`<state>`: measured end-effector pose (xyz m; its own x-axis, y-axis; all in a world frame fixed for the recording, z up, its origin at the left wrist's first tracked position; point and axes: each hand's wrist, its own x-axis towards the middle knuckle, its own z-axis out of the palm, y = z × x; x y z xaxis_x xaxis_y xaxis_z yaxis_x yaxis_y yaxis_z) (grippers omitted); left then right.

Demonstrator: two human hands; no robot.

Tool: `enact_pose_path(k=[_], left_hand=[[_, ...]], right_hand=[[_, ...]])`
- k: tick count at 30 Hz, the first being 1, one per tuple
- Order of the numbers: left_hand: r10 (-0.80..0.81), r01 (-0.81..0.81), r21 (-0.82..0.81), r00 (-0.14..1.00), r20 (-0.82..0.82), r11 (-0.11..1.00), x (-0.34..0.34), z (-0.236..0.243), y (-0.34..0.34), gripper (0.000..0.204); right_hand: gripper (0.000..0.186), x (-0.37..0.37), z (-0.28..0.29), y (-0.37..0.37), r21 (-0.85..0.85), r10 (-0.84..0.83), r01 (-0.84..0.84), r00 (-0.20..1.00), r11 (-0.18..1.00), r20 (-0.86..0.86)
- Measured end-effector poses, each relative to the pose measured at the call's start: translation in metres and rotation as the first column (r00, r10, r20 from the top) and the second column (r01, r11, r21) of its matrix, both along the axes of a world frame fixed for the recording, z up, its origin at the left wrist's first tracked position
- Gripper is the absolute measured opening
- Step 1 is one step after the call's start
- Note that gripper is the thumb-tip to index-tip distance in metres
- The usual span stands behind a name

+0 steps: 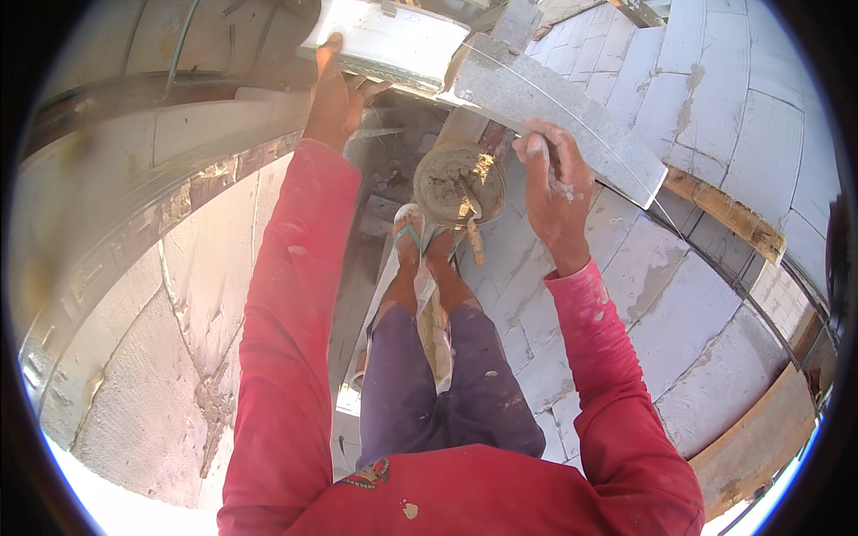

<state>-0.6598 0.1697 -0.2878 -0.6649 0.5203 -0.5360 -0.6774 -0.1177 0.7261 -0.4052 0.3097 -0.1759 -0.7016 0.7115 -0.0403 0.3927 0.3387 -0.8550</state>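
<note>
- At far left, a wall of pale, rectangular masonry blocks (125, 357) curves along the rim of the view; its joints look rough and unevenly filled.
- At top, left of centre, the left hand (338, 100) grasps a bright white, rectangular, masonry-like block (393, 40), thumb on its face and fingers beneath its near edge; the block sits just beside the left end of a grey slab.
- The white block looks stiff and fairly heavy, likely dusty rather than slick; its corners would probably chip if knocked; a broad hold under the near edge, with a second palm at the far end, seems safest.
- At centre, a round, grey-crusted bucket (418, 189) holds thick grey mortar (445, 170); a mortar-smeared trowel (474, 221) leans in it, handle toward the wearer, the natural place to take hold.
- Right of centre, the long, flat, grey masonry slab (518, 94) lies under a thin, pale string (585, 122); it looks rigid, brittle at its edges and best gripped by its long sides.
- Beside the slab's near edge, the right hand (559, 183) is curled, its fingers smeared whitish; whether it pinches anything cannot be told.
</note>
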Motion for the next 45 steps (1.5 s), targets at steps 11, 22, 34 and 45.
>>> enact_pose_path(k=[11,22,34,45], left_hand=[[-0.061,0.075,0.162,0.994,-0.093,0.984,-0.001,-0.007,-0.009,0.075],[-0.015,0.044,0.102,0.963,-0.269,0.994,0.010,0.009,-0.002,0.067],[-0.073,0.124,0.130,0.937,-0.342,0.984,0.018,-0.001,-0.004,0.069],[-0.267,0.310,0.069,0.895,-0.356,0.948,0.004,-0.004,-0.011,0.068]], right_hand=[[0.043,0.228,-0.293,-0.120,0.018,0.148,-0.205,0.759,0.979,0.634],[0.051,0.221,-0.335,-0.155,0.025,0.065,-0.147,0.573,0.989,0.817],[0.032,-0.042,-0.277,-0.096,-0.743,-0.433,0.084,0.854,0.664,-0.289],[0.044,-0.114,-0.295,-0.097,-0.838,-0.655,-0.102,0.577,0.535,-0.488]])
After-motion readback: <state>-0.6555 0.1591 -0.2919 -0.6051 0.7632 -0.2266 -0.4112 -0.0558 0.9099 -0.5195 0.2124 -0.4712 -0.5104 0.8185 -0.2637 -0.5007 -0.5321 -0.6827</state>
